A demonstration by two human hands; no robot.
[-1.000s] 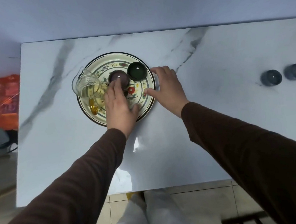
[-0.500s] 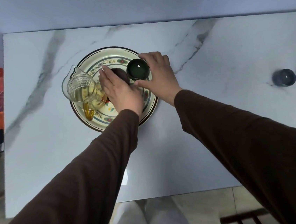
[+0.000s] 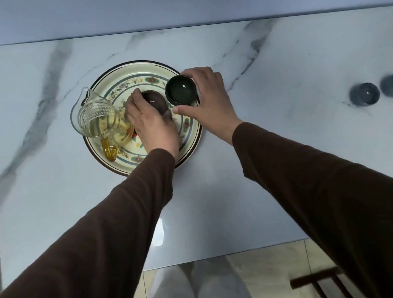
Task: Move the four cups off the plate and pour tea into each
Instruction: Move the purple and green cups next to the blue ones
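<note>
Now both hands pinching cups on plate [image 3: 134, 76]: left hand [image 3: 150, 124] brown cup [image 3: 152, 99], right hand [image 3: 206, 99] green cup [image 3: 181, 90].

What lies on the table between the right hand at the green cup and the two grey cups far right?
Nothing: in the head view, only bare marble table separates the right hand from the two grey cups.

Floral cream plate [image 3: 134, 76], dark green cup [image 3: 180, 90], brown cup [image 3: 152, 100], grey-veined white table [image 3: 286, 139]

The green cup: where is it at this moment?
The green cup sits at the plate's right rim, in the right hand's grip, beside the brown cup.
</note>
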